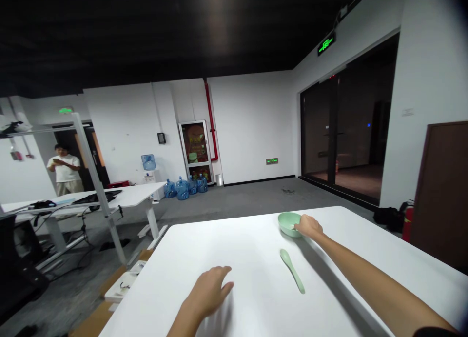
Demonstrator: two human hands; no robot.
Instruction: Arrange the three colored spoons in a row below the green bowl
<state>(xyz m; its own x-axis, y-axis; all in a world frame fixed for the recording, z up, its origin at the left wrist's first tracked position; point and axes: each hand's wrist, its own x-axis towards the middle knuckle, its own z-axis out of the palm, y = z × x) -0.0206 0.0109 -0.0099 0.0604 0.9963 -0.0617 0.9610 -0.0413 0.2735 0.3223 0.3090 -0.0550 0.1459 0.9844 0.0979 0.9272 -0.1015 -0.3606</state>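
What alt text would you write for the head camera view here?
A person's right hand touches the rim of a pale green bowl on a white table, near a pale green spoon, while the left hand rests on the tabletop. Another person stands in the background holding a phone.

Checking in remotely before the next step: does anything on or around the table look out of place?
On the table, the green bowl and green spoon show no spill or damage. The one oddity is a small dark patch of debris on the grey carpet ahead, like stray litter; it is too small to identify.
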